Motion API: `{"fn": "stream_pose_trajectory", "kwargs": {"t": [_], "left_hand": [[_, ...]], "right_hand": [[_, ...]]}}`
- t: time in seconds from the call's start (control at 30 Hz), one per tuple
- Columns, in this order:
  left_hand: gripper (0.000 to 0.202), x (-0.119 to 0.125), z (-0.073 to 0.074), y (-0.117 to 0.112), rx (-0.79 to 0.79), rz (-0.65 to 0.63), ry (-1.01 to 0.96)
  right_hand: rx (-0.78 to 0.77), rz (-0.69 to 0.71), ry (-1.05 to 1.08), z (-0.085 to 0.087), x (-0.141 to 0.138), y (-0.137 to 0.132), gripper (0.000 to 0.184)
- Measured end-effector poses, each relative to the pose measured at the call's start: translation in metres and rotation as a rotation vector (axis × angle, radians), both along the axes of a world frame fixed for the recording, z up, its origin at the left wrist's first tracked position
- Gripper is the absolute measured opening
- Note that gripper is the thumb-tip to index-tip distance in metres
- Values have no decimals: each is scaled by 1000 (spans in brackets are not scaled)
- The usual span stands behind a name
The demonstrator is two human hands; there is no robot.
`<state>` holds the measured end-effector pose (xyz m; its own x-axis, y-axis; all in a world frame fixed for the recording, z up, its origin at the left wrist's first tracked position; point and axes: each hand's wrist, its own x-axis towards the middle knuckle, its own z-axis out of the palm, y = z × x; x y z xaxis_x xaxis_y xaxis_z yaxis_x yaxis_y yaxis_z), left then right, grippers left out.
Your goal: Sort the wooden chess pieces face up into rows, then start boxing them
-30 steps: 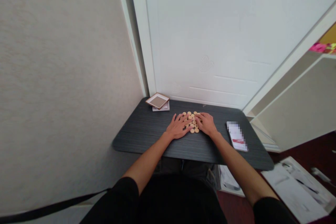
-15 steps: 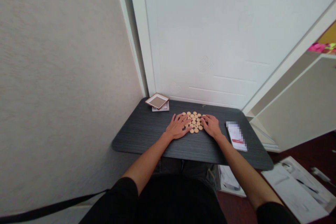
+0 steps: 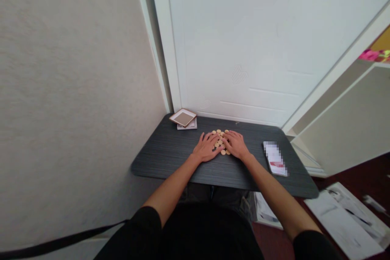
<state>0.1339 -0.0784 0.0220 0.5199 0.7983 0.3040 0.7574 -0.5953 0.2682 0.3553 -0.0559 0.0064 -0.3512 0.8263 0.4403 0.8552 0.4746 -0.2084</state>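
Several round, flat, light wooden discs [image 3: 219,142] lie close together in the middle of the dark grey table [image 3: 173,154]. Over their left side rests my left hand [image 3: 207,147], palm down with its fingers spread. My right hand [image 3: 236,144] lies flat on the right part of the group, fingers stretched towards the far side. The two thumbs almost meet at the near edge of the discs. Some discs are hidden beneath both hands, and the markings on their faces are too small to make out.
A square brown-rimmed tray [image 3: 183,118] sits askew on a flat white box [image 3: 187,126] at the back left. A phone [image 3: 275,159] lies on the right. A white panelled door [image 3: 231,40] rises behind the table. White boxes [image 3: 344,219] stand on the floor at right.
My right hand has slid left over the discs, covering more of them and coming closer to my left hand. My left hand has stayed nearly in place.
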Motion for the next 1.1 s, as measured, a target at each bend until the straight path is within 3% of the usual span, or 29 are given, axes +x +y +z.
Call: {"fn": "stream_pose_trajectory", "kwargs": {"t": [0.5, 0.7, 0.77, 0.93, 1.1], "left_hand": [[66, 0, -3, 0, 8, 12, -14], [72, -2, -2, 0, 2, 1, -30], [79, -2, -1, 0, -9, 3, -34], [95, -2, 1, 2, -46, 14, -34], [104, -1, -2, 7, -77, 30, -1]], "right_hand": [[-31, -102, -4, 2, -16, 22, 39], [3, -81, 35, -2, 8, 8, 44], [1, -73, 31, -4, 25, -2, 50], [-67, -80, -21, -13, 61, -26, 85], [-158, -76, -55, -15, 66, -28, 103]]}}
